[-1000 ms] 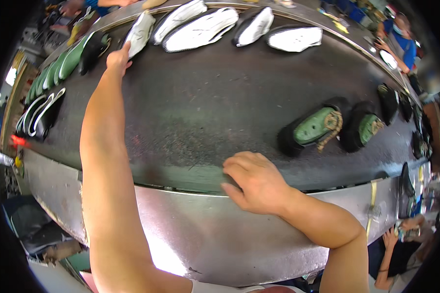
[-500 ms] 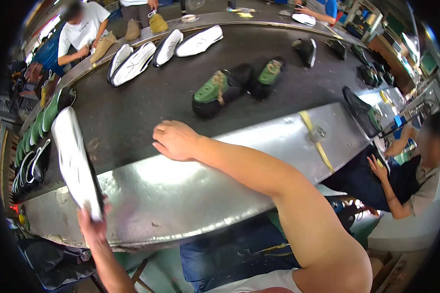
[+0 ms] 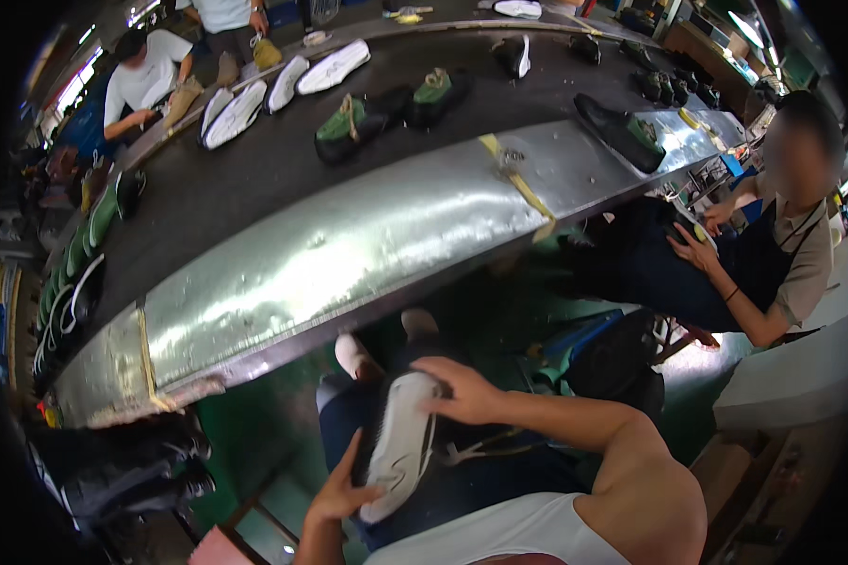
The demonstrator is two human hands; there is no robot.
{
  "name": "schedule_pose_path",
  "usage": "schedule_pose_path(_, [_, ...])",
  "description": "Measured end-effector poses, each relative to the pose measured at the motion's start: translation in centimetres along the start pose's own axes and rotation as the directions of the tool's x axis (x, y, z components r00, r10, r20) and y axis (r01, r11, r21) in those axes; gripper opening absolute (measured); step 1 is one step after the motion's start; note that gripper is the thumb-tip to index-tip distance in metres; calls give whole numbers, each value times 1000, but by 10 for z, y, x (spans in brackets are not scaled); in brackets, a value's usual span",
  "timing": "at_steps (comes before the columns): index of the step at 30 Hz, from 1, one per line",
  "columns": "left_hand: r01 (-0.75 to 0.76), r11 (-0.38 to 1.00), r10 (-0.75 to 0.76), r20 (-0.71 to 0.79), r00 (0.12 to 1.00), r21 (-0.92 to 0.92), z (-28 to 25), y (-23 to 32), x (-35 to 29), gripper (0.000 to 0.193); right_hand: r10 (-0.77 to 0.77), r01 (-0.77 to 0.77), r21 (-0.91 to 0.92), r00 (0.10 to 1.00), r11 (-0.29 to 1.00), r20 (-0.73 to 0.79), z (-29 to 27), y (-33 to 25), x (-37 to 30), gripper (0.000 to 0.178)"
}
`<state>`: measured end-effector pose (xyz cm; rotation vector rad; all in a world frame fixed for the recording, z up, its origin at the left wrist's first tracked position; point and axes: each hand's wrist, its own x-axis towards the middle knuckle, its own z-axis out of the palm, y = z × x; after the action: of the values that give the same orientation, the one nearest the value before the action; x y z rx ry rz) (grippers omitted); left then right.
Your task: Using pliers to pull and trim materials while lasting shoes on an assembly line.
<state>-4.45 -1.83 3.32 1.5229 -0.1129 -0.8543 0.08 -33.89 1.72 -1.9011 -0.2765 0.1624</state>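
A long dark belt (image 3: pixel 254 179) is running from near left to far right, edged on the near side by a shiny metal rail (image 3: pixel 349 254) with strips of yellow tape across it. A seated person (image 3: pixel 773 254) in a dark apron is sitting at the right, hands resting on their lap. Another person (image 3: pixel 146 80) in a white shirt is working at the far left side of the belt.

On the belt, white soles (image 3: pixel 283 85) are lying in a row at the far side, a pair of green-lined shoes (image 3: pixel 386 108) is standing just right of them, and green and white soles (image 3: pixel 75 273) are stacking along the left edge. A dark shoe (image 3: pixel 622 132) is sitting on the rail at the right.

Below the rail, over the wearer's lap, a shoe (image 3: pixel 400 447) is lying with its white sole facing up, toe toward the near side. The left hand (image 3: pixel 344 490) is gripping the near end of it, fingers wrapping onto the sole. The right hand (image 3: pixel 466 391) is pressing on the far end, fingers spreading across the heel. Both hands are thus clamping on the same shoe, one at each end, well apart from the belt.
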Motion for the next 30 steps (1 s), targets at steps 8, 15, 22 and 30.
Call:
schedule_pose_path(8, [-103, 515, 261, -41, 964, 851, 76, 14, 109, 49, 208, -204, 90, 978, 975, -30, -15, 70, -59, 49])
schedule_pose_path(15, [-55, 805, 152, -116, 982, 591, 62, 5, 108, 30, 122, -111, -98, 986, 989, 111, -39, 69, -62, 44])
schedule_pose_path(22, [-125, 364, 294, 14, 956, 923, 100, 20, 101, 38, 4, 128, -526, 970, 841, 243, -36, 49, -57, 46])
schedule_pose_path(30, [-258, 725, 337, -2, 942, 638, 64, 14, 111, 34, 302, -299, -73, 952, 951, 36, -33, 67, -56, 36])
